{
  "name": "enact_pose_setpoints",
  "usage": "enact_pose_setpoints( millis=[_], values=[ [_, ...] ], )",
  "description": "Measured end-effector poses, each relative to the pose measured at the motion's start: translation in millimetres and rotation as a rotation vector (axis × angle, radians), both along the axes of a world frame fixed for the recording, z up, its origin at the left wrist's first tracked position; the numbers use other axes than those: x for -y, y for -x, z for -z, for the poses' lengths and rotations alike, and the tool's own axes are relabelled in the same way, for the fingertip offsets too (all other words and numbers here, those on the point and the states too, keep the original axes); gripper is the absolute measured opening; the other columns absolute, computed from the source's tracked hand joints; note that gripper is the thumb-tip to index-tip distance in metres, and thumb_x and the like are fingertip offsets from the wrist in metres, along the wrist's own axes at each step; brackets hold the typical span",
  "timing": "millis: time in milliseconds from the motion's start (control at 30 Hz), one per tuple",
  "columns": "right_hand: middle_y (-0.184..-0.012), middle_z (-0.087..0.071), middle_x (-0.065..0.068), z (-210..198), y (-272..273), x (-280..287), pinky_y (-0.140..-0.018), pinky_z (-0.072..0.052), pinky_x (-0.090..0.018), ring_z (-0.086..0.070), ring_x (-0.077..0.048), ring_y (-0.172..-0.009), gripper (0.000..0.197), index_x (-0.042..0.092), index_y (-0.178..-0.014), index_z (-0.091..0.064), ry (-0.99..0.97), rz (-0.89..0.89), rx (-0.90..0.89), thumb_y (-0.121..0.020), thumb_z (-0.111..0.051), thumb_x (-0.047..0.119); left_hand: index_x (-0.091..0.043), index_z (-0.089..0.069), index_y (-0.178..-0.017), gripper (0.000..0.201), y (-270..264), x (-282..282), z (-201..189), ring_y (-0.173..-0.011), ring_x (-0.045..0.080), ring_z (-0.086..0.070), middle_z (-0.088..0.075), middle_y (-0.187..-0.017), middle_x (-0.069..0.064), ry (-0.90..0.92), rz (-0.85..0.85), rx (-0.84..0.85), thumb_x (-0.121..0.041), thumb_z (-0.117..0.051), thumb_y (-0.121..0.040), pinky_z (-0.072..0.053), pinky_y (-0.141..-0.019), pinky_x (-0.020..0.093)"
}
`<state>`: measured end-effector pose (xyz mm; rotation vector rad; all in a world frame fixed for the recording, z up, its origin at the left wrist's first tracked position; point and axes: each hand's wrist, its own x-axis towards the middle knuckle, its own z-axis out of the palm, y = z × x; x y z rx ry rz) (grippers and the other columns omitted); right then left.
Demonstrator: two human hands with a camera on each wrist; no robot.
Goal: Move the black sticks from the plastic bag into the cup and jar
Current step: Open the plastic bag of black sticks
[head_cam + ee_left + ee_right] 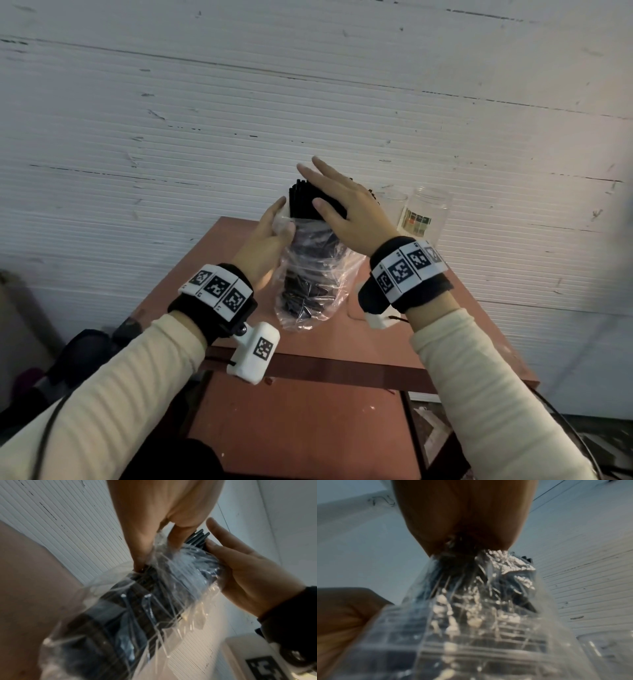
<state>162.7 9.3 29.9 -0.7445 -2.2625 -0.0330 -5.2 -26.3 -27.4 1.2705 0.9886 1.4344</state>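
A clear plastic bag (pixel 308 294) stands upright on the reddish table (pixel 394 342), full of black sticks (pixel 299 202) whose tops poke out above its rim. My left hand (pixel 270 236) pinches the bag's rim on the left side of the bundle. My right hand (pixel 342 205) lies against the right side of the stick tops, its fingers straight and its thumb across the sticks. In the left wrist view the left hand (pixel 163 513) grips the crinkled bag (pixel 154 601) and the right hand (pixel 243 572) rests flat beside the sticks (pixel 199 536). A clear cup (pixel 394 202) and a labelled clear jar (pixel 426 212) stand at the table's back right.
A white ribbed wall (pixel 205 120) rises right behind the table. The table's front edge drops to a lower reddish surface (pixel 301 428). Dark objects lie on the floor at the left (pixel 78 353). The right wrist view is filled by the bag (pixel 471 628) and the palm (pixel 462 513).
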Motion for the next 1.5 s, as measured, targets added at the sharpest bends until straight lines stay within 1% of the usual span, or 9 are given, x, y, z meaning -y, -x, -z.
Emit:
enact_pose_setpoints(
  millis=[167,333,433,667,933,1067,1167,1233,1500],
  values=[
    [-0.149,-0.043,0.006,-3,0,-3,-0.111,-0.034,-0.043,-0.04,-0.016,-0.138,0.046,0.028,-0.144,-0.042,-0.059,0.056,0.111,-0.1,-0.034,0.036,-0.023,-0.044,-0.143,0.055,-2,-5,0,-0.121,0.009,-0.056,-0.058,-0.133,0.012,-0.071,-0.104,-0.105,0.006,-0.043,-0.097,-0.051,-0.089,0.018],
    [-0.155,-0.033,0.006,-7,5,0,-0.107,-0.041,-0.041,-0.043,-0.017,-0.135,0.049,0.027,-0.151,-0.026,-0.078,0.018,0.075,-0.103,-0.036,0.03,-0.02,-0.051,-0.137,0.051,1,-2,-20,-0.106,0.017,-0.067,-0.065,-0.124,0.012,-0.047,-0.17,0.012,0.008,-0.049,-0.094,-0.057,-0.085,0.034],
    [-0.156,-0.028,0.008,-6,15,-4,-0.107,-0.04,-0.045,-0.04,-0.016,-0.138,0.049,0.03,-0.152,-0.023,-0.053,0.009,0.006,-0.104,-0.033,0.029,-0.018,-0.055,-0.131,0.043,9,5,-36,-0.088,0.006,-0.071,-0.069,-0.11,0.004,-0.086,-0.176,0.064,0.006,-0.045,-0.096,-0.056,-0.067,0.021],
    [-0.162,-0.005,0.0,6,50,-11,-0.12,-0.019,-0.047,-0.01,-0.015,-0.148,0.065,0.02,-0.154,-0.002,0.223,-0.124,-0.119,-0.101,-0.037,0.037,-0.015,-0.06,-0.127,0.04,47,-10,-68,-0.101,0.02,-0.069,-0.067,-0.118,0.01,-0.113,-0.243,0.046,0.005,-0.047,-0.095,-0.058,-0.082,0.033],
    [-0.161,0.001,0.013,22,52,-23,-0.12,-0.006,-0.053,0.003,-0.014,-0.149,0.069,0.038,-0.152,0.002,0.563,-0.113,-0.159,-0.097,-0.036,0.054,-0.035,-0.065,-0.115,0.046,69,-43,-57,-0.108,0.026,-0.066,-0.061,-0.129,0.011,-0.078,-0.191,-0.298,0.003,-0.052,-0.092,-0.053,-0.094,0.046],
    [-0.162,0.002,0.007,24,45,-23,-0.122,-0.003,-0.031,0.001,-0.006,-0.147,0.065,0.021,-0.154,-0.001,0.649,-0.068,-0.267,-0.103,-0.036,0.038,-0.039,-0.06,-0.122,0.048,53,-54,-47,-0.113,0.027,-0.062,-0.06,-0.131,0.001,-0.076,-0.176,-0.44,-0.002,-0.053,-0.093,-0.05,-0.098,0.05],
    [-0.153,-0.032,0.0,28,43,-23,-0.111,-0.019,-0.019,-0.03,-0.01,-0.139,0.056,0.017,-0.152,-0.018,0.712,-0.022,-0.235,-0.103,-0.037,0.037,-0.025,-0.052,-0.136,0.048,41,-59,-41,-0.121,0.022,-0.056,-0.055,-0.137,0.005,-0.07,-0.159,-0.516,-0.002,-0.052,-0.094,-0.045,-0.105,0.042],
    [-0.136,-0.051,0.002,33,42,-28,-0.11,-0.033,-0.028,-0.047,-0.011,-0.125,0.045,0.02,-0.144,-0.036,0.73,-0.036,-0.208,-0.102,-0.038,0.038,-0.02,-0.047,-0.141,0.049,35,-63,-36,-0.127,0.02,-0.051,-0.05,-0.142,0.005,-0.062,-0.181,-0.625,-0.005,-0.053,-0.095,-0.041,-0.108,0.034],
    [-0.149,-0.04,-0.002,42,-1,-61,-0.106,-0.029,-0.022,-0.037,-0.016,-0.138,0.057,0.01,-0.147,-0.033,0.738,0.175,-0.352,-0.099,-0.048,0.036,-0.029,-0.045,-0.141,0.053,44,-66,-14,-0.092,0.028,-0.065,-0.054,-0.137,0.009,-0.042,-0.25,-0.921,-0.009,-0.056,-0.093,-0.054,-0.07,0.035]
  ],
)
